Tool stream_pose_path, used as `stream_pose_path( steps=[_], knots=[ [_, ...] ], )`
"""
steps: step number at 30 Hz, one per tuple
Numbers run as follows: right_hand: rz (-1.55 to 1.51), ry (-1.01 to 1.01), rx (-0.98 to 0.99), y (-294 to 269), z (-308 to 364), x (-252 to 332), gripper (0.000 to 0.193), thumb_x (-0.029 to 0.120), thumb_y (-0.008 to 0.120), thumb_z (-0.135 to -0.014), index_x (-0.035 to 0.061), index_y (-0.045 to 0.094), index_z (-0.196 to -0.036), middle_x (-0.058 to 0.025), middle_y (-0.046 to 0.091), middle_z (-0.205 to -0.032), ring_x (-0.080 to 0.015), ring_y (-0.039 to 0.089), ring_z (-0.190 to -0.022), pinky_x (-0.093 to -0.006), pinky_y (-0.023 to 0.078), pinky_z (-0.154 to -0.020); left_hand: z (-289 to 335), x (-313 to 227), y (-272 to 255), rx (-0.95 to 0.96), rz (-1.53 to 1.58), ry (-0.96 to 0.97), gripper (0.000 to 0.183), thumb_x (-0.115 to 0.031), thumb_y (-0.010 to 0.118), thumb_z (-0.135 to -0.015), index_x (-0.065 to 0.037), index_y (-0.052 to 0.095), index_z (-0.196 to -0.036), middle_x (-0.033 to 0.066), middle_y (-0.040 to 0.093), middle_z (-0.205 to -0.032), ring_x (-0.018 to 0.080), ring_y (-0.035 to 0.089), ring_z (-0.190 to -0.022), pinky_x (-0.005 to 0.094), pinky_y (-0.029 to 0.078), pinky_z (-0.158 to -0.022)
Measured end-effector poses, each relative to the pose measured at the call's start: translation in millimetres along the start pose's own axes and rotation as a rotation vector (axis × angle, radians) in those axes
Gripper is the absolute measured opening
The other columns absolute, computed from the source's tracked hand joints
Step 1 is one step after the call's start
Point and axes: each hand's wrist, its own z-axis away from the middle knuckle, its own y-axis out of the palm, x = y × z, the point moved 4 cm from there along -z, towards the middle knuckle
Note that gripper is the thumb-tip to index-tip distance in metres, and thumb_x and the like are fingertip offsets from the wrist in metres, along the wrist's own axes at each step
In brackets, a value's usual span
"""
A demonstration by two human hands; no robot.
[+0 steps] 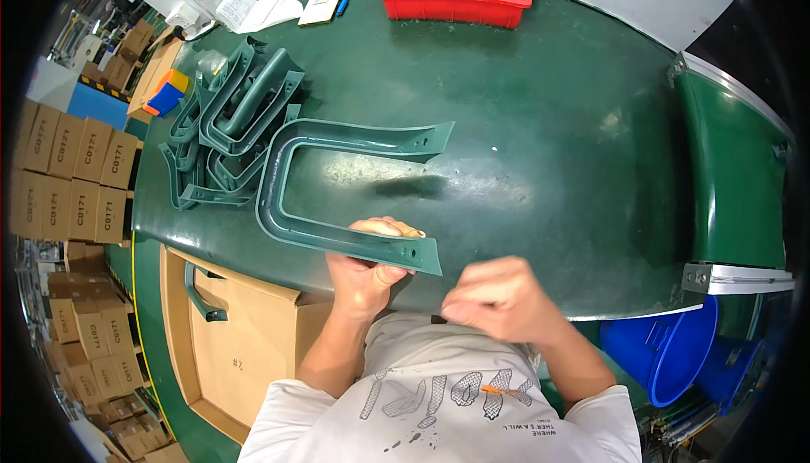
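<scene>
A dark green U-shaped plastic channel (272, 184) is held over the near part of the table, its two arms reaching to the right. My left hand (361, 281) grips the nearer arm close to its end, thumb on one side and fingers on the other. Just right of that end, apart from it, is my right hand (498, 294). Its fingers are curled together and slightly blurred; anything between them is hidden. Left of the held channel lies a tangled pile of similar green channels (245, 108).
A red bin (456, 12) full of small green pieces stands at the far edge of the green table (574, 167). An open carton (245, 328) with a green part sits at the near left. On the right are a conveyor belt (738, 176) and a blue bin (662, 362).
</scene>
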Motion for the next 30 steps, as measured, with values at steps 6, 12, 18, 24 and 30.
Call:
stream_pose_path(
  steps=[6, 12, 18, 24, 30],
  knots=[
    [0.183, -0.086, -0.495, -52, -7, -6, 0.012, 0.008, 0.07, -0.08, -0.0008, 0.07, -0.088, -0.0087, 0.064, -0.076, -0.0129, 0.058, -0.064, -0.025, 0.043, -0.055, 6, 1, 4, 0.049, 0.086, -0.047, 0.046, -0.024, 0.083, -0.067, -0.001, 0.059, -0.098, 0.0104, 0.062, -0.083, 0.022, 0.059, -0.078, 0.0347, 0.054, -0.071],
    [0.367, -0.046, -0.698, -52, -16, -14, 0.013, 0.009, 0.071, -0.08, -0.0028, 0.069, -0.086, -0.0083, 0.063, -0.071, -0.0121, 0.056, -0.059, -0.0238, 0.042, -0.052, 11, 0, 11, 0.079, 0.058, -0.024, 0.045, -0.023, 0.083, -0.067, -0.001, 0.058, -0.097, 0.0096, 0.063, -0.083, 0.0218, 0.059, -0.076, 0.0337, 0.054, -0.07],
    [0.424, -0.018, -0.66, -48, -19, -12, 0.014, 0.01, 0.071, -0.08, -0.0029, 0.069, -0.084, -0.0084, 0.062, -0.067, -0.0134, 0.055, -0.056, -0.0248, 0.042, -0.051, 12, -3, 11, 0.1, 0.032, -0.017, 0.045, -0.023, 0.083, -0.067, -0.001, 0.058, -0.098, 0.0099, 0.062, -0.082, 0.0219, 0.059, -0.077, 0.0335, 0.054, -0.071],
    [0.487, -0.063, -0.675, -49, -19, -12, 0.013, 0.01, 0.071, -0.08, -0.003, 0.069, -0.082, -0.0082, 0.062, -0.067, -0.0146, 0.055, -0.055, -0.0258, 0.042, -0.05, 16, 0, 12, 0.147, 0.073, 0.006, 0.044, -0.024, 0.082, -0.069, -0.002, 0.057, -0.098, 0.011, 0.062, -0.084, 0.0218, 0.059, -0.078, 0.0334, 0.054, -0.069],
    [0.51, -0.147, -0.802, -53, -18, -19, 0.013, 0.01, 0.071, -0.08, -0.0028, 0.069, -0.083, -0.0081, 0.062, -0.067, -0.0155, 0.055, -0.055, -0.0268, 0.043, -0.051, 24, 3, 13, 0.179, 0.076, 0.019, 0.041, -0.023, 0.081, -0.071, -0.003, 0.057, -0.097, 0.0117, 0.062, -0.085, 0.0227, 0.06, -0.078, 0.032, 0.054, -0.066]
  ],
)
